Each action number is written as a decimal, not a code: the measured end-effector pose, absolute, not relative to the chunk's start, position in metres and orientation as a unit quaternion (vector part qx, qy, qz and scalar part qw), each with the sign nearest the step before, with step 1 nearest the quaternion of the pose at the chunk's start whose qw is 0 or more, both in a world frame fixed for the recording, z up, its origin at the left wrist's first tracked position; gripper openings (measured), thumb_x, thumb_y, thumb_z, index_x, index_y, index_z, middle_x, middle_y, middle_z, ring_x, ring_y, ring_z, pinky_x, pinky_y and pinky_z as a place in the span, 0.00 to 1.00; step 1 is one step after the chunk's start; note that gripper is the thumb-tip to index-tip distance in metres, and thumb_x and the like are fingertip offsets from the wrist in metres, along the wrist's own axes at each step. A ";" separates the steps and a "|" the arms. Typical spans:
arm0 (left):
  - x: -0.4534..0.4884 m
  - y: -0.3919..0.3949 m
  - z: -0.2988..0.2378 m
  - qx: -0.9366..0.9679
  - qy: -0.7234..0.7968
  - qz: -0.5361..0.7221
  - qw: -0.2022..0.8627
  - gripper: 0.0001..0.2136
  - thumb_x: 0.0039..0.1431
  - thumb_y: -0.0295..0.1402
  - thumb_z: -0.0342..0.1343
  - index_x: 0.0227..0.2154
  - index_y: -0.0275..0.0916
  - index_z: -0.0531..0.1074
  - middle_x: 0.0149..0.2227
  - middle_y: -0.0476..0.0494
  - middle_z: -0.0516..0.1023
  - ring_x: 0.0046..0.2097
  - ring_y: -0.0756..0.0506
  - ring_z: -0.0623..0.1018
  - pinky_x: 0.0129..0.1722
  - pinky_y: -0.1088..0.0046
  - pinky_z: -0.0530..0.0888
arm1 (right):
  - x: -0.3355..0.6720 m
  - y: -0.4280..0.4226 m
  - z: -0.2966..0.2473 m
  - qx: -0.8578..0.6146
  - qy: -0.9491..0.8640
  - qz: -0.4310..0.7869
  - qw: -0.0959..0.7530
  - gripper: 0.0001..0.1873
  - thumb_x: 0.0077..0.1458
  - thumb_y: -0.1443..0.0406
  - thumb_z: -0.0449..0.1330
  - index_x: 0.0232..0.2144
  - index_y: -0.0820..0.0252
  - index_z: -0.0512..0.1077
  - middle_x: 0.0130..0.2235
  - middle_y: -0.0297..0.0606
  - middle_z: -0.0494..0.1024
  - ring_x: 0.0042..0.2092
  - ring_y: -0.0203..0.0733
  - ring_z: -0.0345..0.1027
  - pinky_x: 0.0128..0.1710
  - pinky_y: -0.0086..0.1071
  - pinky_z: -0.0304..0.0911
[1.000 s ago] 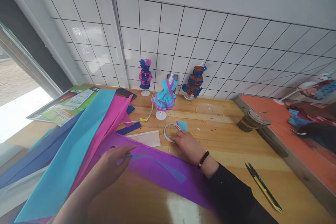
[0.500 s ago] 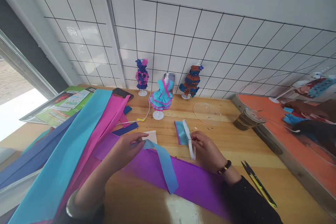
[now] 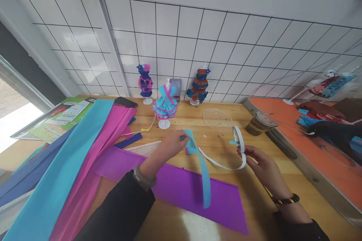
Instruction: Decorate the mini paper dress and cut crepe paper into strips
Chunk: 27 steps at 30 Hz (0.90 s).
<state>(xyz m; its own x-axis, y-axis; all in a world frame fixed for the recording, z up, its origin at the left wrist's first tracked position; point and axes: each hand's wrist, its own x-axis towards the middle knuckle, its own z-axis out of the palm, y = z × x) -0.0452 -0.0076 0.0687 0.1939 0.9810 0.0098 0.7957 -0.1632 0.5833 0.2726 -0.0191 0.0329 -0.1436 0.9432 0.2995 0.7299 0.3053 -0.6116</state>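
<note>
My left hand (image 3: 172,145) is closed in a pinch on a narrow light blue paper strip (image 3: 205,180). The strip's loose end hangs over a purple paper sheet (image 3: 175,186). On the table under the left fingertips lies a small blue piece (image 3: 190,147) with a purple edge. My right hand (image 3: 261,165) grips a roll of white tape (image 3: 241,139) held on edge. From the roll, a white length of tape (image 3: 219,164) curves left towards the blue strip. A scrap of blue sticks out at the roll's left side.
Long blue and pink paper sheets (image 3: 82,150) cover the left side. Small dressed stands (image 3: 164,107) line the wall. A lidded cup (image 3: 260,123) and a clear round lid (image 3: 217,119) are on the right, beside an orange surface (image 3: 325,165).
My left hand has moved right and forward with the blue strip. My right hand has lifted the tape roll to the right, and a length of tape now trails from it.
</note>
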 end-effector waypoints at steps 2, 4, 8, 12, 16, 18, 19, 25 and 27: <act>-0.052 0.008 0.056 0.704 0.655 0.190 0.198 0.14 0.57 0.32 0.44 0.39 0.39 0.74 0.40 0.44 0.78 0.42 0.45 0.75 0.39 0.72 0.69 | 0.274 -0.024 0.034 -0.564 -0.746 0.133 0.328 0.15 0.53 0.55 0.53 0.36 0.56 0.71 0.39 0.42 0.76 0.42 0.48 0.71 0.43 0.43 0.65; -0.064 0.018 0.045 0.667 0.706 0.165 0.173 0.14 0.55 0.30 0.45 0.40 0.37 0.73 0.40 0.39 0.77 0.42 0.42 0.75 0.38 0.70 0.69 | 0.272 -0.028 0.033 -0.550 -0.761 0.116 0.324 0.14 0.54 0.55 0.51 0.37 0.56 0.70 0.40 0.43 0.76 0.43 0.48 0.70 0.44 0.43 0.65; -0.089 0.023 0.032 0.633 0.752 0.119 0.139 0.13 0.52 0.28 0.47 0.39 0.37 0.73 0.38 0.37 0.77 0.41 0.40 0.76 0.36 0.68 0.68 | 0.266 -0.029 0.031 -0.518 -0.794 0.095 0.304 0.13 0.56 0.59 0.50 0.39 0.56 0.69 0.43 0.43 0.75 0.45 0.47 0.69 0.46 0.43 0.65; -0.098 0.014 0.031 0.649 0.749 0.102 0.088 0.13 0.52 0.30 0.50 0.42 0.36 0.69 0.40 0.35 0.75 0.43 0.37 0.74 0.40 0.61 0.67 | 0.260 -0.023 0.029 -0.505 -0.810 0.076 0.289 0.12 0.57 0.61 0.50 0.41 0.56 0.68 0.44 0.42 0.74 0.46 0.46 0.69 0.47 0.43 0.65; -0.092 -0.006 0.034 0.694 0.711 0.107 0.025 0.14 0.52 0.28 0.52 0.44 0.38 0.66 0.47 0.36 0.69 0.52 0.36 0.66 0.49 0.56 0.60 | 0.253 -0.023 0.027 -0.502 -0.814 0.082 0.281 0.12 0.57 0.61 0.49 0.41 0.56 0.68 0.44 0.43 0.74 0.46 0.46 0.69 0.46 0.43 0.65; -0.087 -0.017 0.032 0.746 0.658 0.106 -0.018 0.12 0.54 0.27 0.51 0.42 0.39 0.66 0.45 0.38 0.68 0.52 0.37 0.65 0.49 0.59 0.61 | 0.251 -0.025 0.026 -0.508 -0.810 0.086 0.279 0.12 0.57 0.61 0.49 0.42 0.55 0.68 0.44 0.43 0.74 0.45 0.47 0.69 0.45 0.44 0.65; -0.084 -0.022 0.030 0.774 0.624 0.100 -0.034 0.09 0.55 0.28 0.50 0.40 0.38 0.67 0.42 0.38 0.69 0.50 0.38 0.65 0.47 0.60 0.63 | 0.250 -0.027 0.026 -0.512 -0.808 0.089 0.279 0.12 0.57 0.61 0.49 0.42 0.55 0.67 0.44 0.43 0.74 0.45 0.47 0.69 0.45 0.44 0.65; -0.059 -0.031 0.014 0.866 0.487 0.114 0.006 0.07 0.59 0.34 0.48 0.36 0.38 0.67 0.38 0.42 0.68 0.45 0.42 0.66 0.44 0.65 0.65 | 0.254 -0.032 0.021 -0.523 -0.800 0.102 0.275 0.12 0.57 0.60 0.49 0.41 0.56 0.67 0.44 0.43 0.74 0.45 0.46 0.69 0.45 0.42 0.66; -0.051 -0.025 0.010 0.873 0.470 0.126 0.017 0.08 0.60 0.35 0.47 0.39 0.40 0.68 0.40 0.43 0.68 0.46 0.43 0.65 0.44 0.66 0.65 | 0.256 -0.033 0.020 -0.522 -0.802 0.095 0.276 0.12 0.57 0.60 0.49 0.41 0.56 0.67 0.44 0.43 0.74 0.45 0.46 0.69 0.46 0.42 0.66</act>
<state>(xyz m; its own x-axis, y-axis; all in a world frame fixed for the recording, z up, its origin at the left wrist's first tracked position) -0.0512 -0.0252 0.0096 0.5265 0.8255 0.2033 0.8168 -0.5575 0.1487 0.2563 -0.0333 0.0198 -0.3031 0.8887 0.3440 0.7840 0.4378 -0.4402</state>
